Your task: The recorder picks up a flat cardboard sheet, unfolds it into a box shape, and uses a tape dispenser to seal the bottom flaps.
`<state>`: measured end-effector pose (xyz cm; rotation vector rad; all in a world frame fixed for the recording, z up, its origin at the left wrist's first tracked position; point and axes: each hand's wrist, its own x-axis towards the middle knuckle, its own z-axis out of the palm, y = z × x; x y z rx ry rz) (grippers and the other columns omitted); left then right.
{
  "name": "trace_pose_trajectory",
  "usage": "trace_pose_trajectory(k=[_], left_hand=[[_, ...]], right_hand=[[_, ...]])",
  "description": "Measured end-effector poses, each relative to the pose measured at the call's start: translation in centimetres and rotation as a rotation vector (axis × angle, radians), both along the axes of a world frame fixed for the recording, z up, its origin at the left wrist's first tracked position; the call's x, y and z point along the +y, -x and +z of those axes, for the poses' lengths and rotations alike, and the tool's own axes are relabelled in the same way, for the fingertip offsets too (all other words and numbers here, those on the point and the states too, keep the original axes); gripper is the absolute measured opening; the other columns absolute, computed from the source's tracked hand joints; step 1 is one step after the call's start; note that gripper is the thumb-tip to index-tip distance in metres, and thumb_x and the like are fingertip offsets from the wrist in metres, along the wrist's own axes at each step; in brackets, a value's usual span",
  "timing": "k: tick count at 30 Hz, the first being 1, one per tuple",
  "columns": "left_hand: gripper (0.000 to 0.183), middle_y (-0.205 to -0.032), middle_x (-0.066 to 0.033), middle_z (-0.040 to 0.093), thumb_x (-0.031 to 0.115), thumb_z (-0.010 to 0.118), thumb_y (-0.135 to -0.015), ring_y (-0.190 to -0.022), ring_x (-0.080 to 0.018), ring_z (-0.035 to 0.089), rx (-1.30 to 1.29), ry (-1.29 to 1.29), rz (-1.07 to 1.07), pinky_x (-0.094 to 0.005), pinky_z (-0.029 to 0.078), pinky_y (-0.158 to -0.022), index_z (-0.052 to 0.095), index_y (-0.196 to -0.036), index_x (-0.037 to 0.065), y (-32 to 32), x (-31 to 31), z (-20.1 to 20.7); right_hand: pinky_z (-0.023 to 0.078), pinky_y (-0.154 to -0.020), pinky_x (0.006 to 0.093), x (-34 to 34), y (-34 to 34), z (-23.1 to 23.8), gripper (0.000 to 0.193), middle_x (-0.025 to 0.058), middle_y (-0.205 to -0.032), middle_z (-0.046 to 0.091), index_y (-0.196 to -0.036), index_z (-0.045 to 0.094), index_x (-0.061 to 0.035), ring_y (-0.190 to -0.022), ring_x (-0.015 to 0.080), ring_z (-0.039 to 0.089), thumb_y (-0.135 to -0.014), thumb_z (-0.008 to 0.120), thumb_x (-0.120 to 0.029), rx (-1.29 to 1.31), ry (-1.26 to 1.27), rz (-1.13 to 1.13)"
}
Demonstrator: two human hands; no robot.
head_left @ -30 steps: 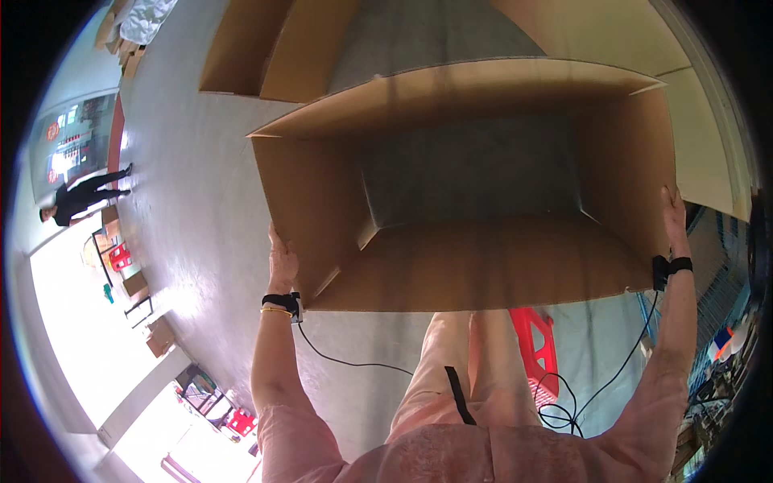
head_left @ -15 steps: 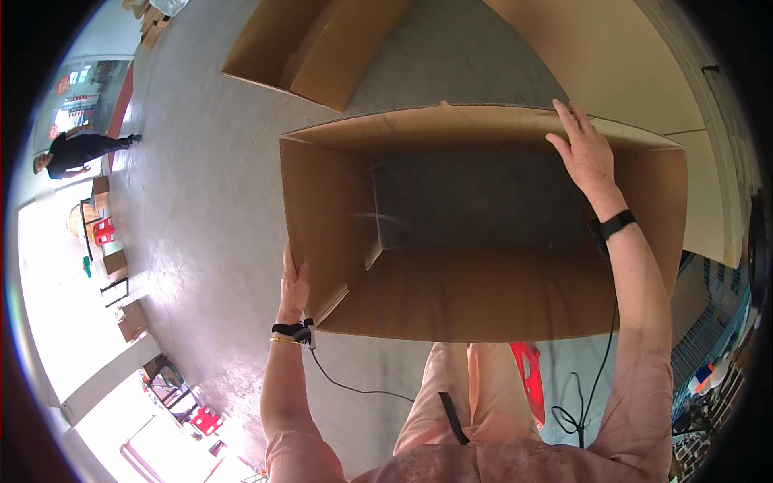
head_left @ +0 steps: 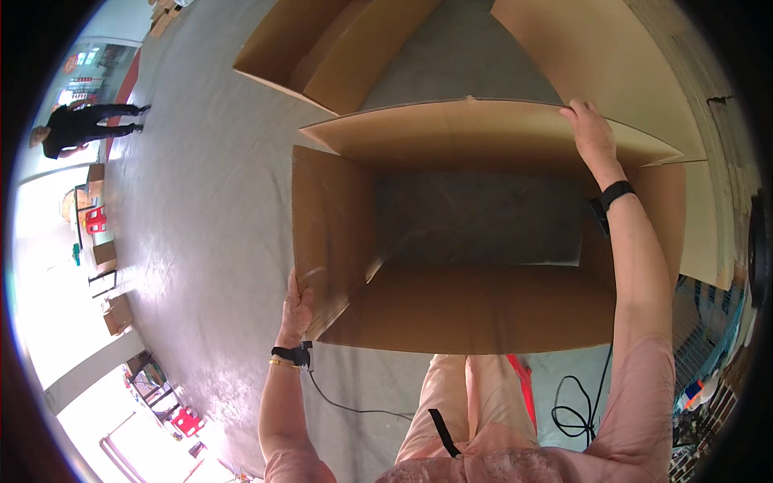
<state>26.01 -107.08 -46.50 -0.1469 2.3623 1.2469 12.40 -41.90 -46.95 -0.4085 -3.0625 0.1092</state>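
Note:
A big brown cardboard box (head_left: 475, 310) stands open in front of me, and grey floor shows through its middle. My left hand (head_left: 297, 310) is closed on the left flap (head_left: 330, 217) near its close corner; its fingers behind the cardboard are partly hidden. At the far side, my right hand (head_left: 594, 133) has its fingers bent over the top edge of the far flap (head_left: 451, 129). That flap tilts away from me, with gaps at its corners beside the side flaps. Both wrists wear black bands with a small device.
Another open cardboard box (head_left: 322, 48) lies beyond, at the far left. Large tan boards (head_left: 596, 56) lean at the far right, near a blue wire rack (head_left: 708, 322). A black cable (head_left: 573, 414) loops by my right leg. A person (head_left: 80, 129) stands far left.
My right hand's fingers, stretched out before, now curl over the far flap's edge. The far flap has tilted outward, parting from the left flap. My left hand keeps its hold, slightly lower in the picture.

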Motion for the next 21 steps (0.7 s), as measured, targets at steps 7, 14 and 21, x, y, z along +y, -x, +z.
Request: trace_pose_trajectory(k=[7,14,21], left_hand=[[0.064,-0.148,-0.0092,0.040,-0.010,0.037,-0.095,-0.138,-0.0177,0.035,-0.006,-0.072,-0.045,-0.0293,0.024,-0.114,0.022,-0.154,0.008,-1.7,2.5,0.2],[0.070,-0.151,-0.0229,0.036,-0.007,0.035,-0.093,-0.137,-0.0364,0.042,0.013,0.068,-0.175,-0.0386,0.035,-0.111,0.006,-0.155,0.008,-0.6,6.0,2.9],[0.076,-0.147,-0.0290,0.038,-0.006,0.037,-0.093,-0.134,-0.0412,0.044,-0.032,0.251,-0.329,-0.0412,0.040,-0.106,-0.007,-0.154,0.007,-0.4,11.8,3.2]], right_hand=[[0.050,-0.076,0.0490,0.4,0.8,-0.9,0.035,0.0158,-0.100,0.059,-0.102,0.053,-0.0074,-0.092,0.0387,0.061,-0.102,0.044,-0.041,0.003,-0.039,0.024],[0.048,-0.073,0.0491,-0.2,-1.0,-0.3,0.032,0.0159,-0.095,0.058,-0.100,0.053,-0.0065,-0.088,0.0394,0.059,-0.102,0.047,-0.037,0.048,-0.006,0.108],[0.048,-0.072,0.0493,-1.3,-2.8,0.8,0.029,0.0160,-0.093,0.057,-0.099,0.053,-0.0068,-0.087,0.0399,0.058,-0.102,0.047,-0.035,0.104,0.040,0.173]])
